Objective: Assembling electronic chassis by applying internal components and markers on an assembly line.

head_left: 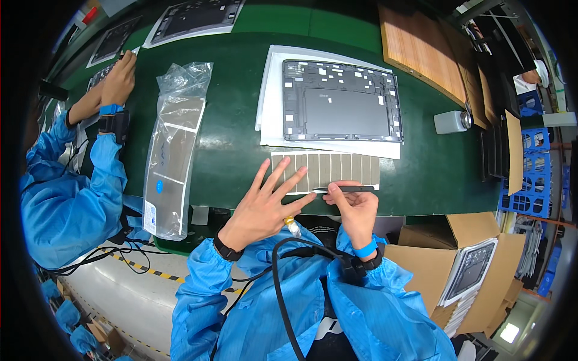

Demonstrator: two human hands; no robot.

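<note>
Brown strips (pixel 346 169) lay under my splayed left hand (pixel 259 210) while my right hand (pixel 357 212) gripped dark tweezers (pixel 360 189), probably starting a peel that needed a light pinch.

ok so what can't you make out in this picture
Sheet: head view, partly covered by the left hand.
Tweezers: head view, middle hidden by the right hand; tips too small to tell whether they grip anything.
Bag: head view, its handwritten marks too small to read.
Upper panel: head view, far side cut off by the picture's top edge.
</note>
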